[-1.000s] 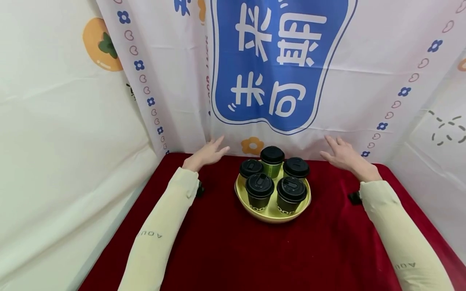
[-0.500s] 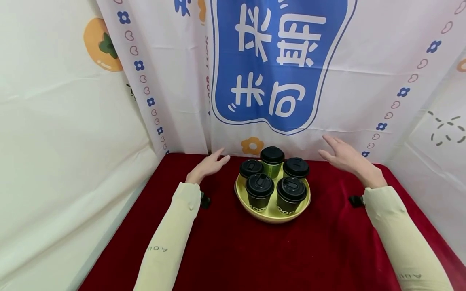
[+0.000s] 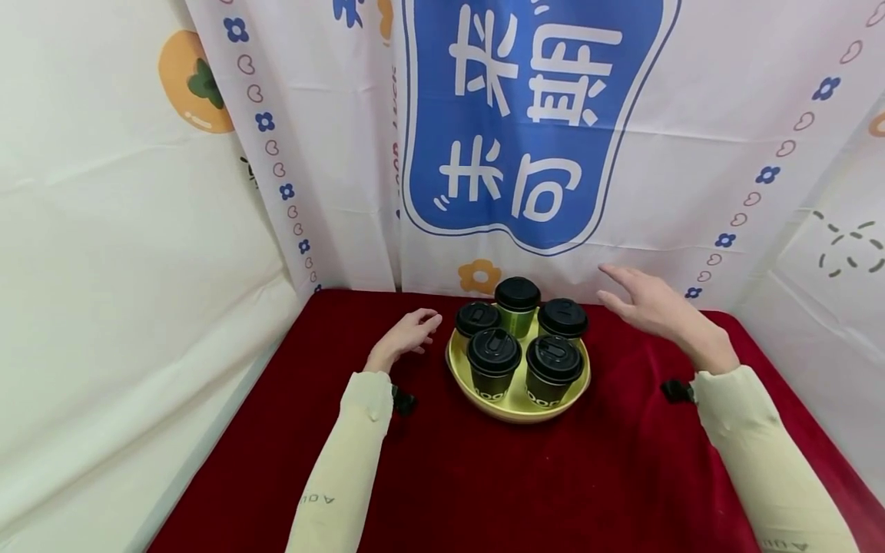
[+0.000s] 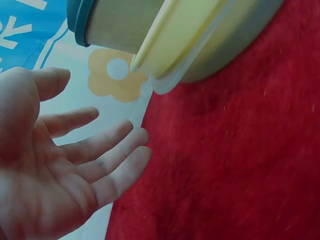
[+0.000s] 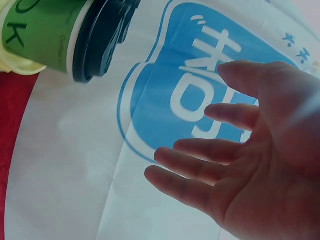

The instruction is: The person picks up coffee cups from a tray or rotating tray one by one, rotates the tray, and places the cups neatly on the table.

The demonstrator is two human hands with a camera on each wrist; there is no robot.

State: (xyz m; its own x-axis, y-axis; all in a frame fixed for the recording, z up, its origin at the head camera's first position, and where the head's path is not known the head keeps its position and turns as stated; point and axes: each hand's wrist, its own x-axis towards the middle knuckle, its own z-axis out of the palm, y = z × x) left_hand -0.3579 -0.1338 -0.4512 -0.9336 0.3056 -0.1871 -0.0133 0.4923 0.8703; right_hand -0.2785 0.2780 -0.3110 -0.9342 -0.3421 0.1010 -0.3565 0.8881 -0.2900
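A round yellow tray point(image 3: 517, 415) is standing near the middle of the far edge of the red tabletop point(image 3: 442, 491), carrying 5 upright cups point(image 3: 492, 382) with black lids point(image 3: 517, 292). The left hand point(image 3: 408, 335) is hovering just beside the tray, toward the far left corner, its fingers bending loosely and holding nothing. The right hand point(image 3: 653, 305) is hovering near the tray, toward the far right corner, its fingers stretching almost straight and gripping nothing.
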